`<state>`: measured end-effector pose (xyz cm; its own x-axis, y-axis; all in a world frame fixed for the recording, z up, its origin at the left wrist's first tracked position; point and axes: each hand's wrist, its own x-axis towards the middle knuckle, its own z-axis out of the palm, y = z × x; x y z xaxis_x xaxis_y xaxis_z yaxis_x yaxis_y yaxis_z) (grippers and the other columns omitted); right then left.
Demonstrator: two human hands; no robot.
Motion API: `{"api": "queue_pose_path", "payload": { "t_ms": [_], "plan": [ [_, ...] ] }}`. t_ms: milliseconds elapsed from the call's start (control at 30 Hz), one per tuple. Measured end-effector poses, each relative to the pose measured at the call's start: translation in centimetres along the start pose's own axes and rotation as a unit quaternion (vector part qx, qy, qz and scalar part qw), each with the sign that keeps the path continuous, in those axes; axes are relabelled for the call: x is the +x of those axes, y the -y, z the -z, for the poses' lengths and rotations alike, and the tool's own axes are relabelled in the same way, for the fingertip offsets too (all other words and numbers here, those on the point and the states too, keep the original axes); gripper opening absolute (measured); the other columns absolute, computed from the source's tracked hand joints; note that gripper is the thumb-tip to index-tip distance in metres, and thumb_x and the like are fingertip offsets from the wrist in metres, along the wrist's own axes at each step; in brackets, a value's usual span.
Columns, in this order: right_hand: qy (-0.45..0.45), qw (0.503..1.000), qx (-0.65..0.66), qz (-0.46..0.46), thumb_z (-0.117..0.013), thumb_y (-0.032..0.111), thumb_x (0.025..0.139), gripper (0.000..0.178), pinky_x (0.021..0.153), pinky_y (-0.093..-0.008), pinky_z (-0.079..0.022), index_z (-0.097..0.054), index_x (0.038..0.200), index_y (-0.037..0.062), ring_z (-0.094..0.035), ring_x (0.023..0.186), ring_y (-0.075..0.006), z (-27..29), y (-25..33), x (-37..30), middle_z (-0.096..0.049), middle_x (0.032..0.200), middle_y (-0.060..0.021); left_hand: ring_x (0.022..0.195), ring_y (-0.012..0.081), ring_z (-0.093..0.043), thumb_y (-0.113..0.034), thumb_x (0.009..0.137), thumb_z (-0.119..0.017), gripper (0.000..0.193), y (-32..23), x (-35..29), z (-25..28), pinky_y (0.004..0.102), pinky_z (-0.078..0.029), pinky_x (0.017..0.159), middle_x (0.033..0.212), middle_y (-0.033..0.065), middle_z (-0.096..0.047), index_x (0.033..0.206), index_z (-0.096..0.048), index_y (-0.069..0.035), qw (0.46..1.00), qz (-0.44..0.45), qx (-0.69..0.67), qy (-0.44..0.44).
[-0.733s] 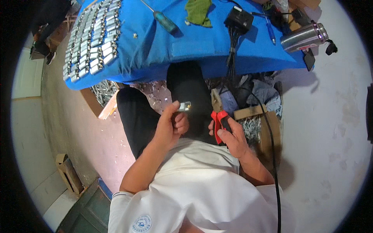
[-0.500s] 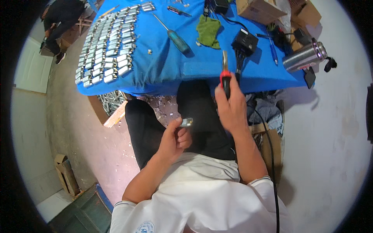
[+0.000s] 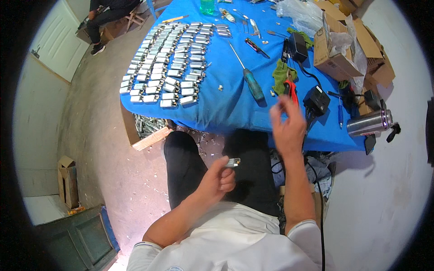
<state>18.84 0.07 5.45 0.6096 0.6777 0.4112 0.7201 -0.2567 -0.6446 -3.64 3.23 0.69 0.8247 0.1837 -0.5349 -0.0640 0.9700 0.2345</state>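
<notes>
The right hand (image 3: 287, 124) is motion-blurred, its fingers (image 3: 282, 106) covering part of the red-handled pliers (image 3: 291, 89) just beyond them on the desk (image 3: 226, 104).

My left hand (image 3: 219, 174) is drawn in over my lap, forearm bent across my body, fingers curled shut with thumb and forefinger pinched. My right hand (image 3: 287, 126) is raised farther forward, arm extended, fingers loosely spread and blurred, gripping nothing.
</notes>
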Motion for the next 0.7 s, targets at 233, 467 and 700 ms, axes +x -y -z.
{"api": "queue_pose_path", "payload": {
  "t_ms": [233, 467, 700],
  "plan": [
    [0.296, 0.931, 0.206, 0.059, -0.070, 0.009, 0.083, 0.027, 0.071, -0.0294, -0.051, -0.065, 0.107, -0.0018, -0.064, 0.079, -0.0218, -0.7, 5.2, -3.2, -0.066, 0.091, -0.0111, 0.044, 0.0083, -0.028, -0.042, 0.095, -0.048, 0.041, -3.0, 0.9, -2.8, 0.0230, -0.021, 0.043, 0.052, -0.0042, -0.031, 0.065, -0.037, -0.016, 0.999, -0.022, 0.049, -0.006],
    [0.328, 0.923, 0.162, 0.124, -0.071, 0.011, 0.082, 0.025, 0.069, -0.0313, -0.051, -0.066, 0.103, -0.0010, -0.064, 0.078, -0.0243, -1.9, 4.6, 2.0, -0.066, 0.090, -0.0143, 0.044, 0.0083, -0.028, -0.048, 0.093, -0.049, 0.045, -6.6, 1.7, -3.4, 0.0226, -0.020, 0.041, 0.053, -0.0036, -0.033, 0.064, -0.038, -0.015, 0.997, -0.019, 0.068, 0.013],
    [0.069, 0.990, 0.112, 0.052, -0.068, 0.016, 0.081, 0.021, 0.076, -0.0378, -0.051, -0.069, 0.098, 0.0044, -0.066, 0.088, -0.0315, -8.7, 2.9, 15.1, -0.069, 0.090, -0.0159, 0.043, 0.0087, -0.024, -0.044, 0.094, -0.050, 0.046, -10.4, 5.2, -4.0, 0.0243, -0.018, 0.042, 0.052, -0.0039, -0.030, 0.062, -0.034, -0.016, 0.990, -0.109, 0.079, -0.039]
  ]
}}
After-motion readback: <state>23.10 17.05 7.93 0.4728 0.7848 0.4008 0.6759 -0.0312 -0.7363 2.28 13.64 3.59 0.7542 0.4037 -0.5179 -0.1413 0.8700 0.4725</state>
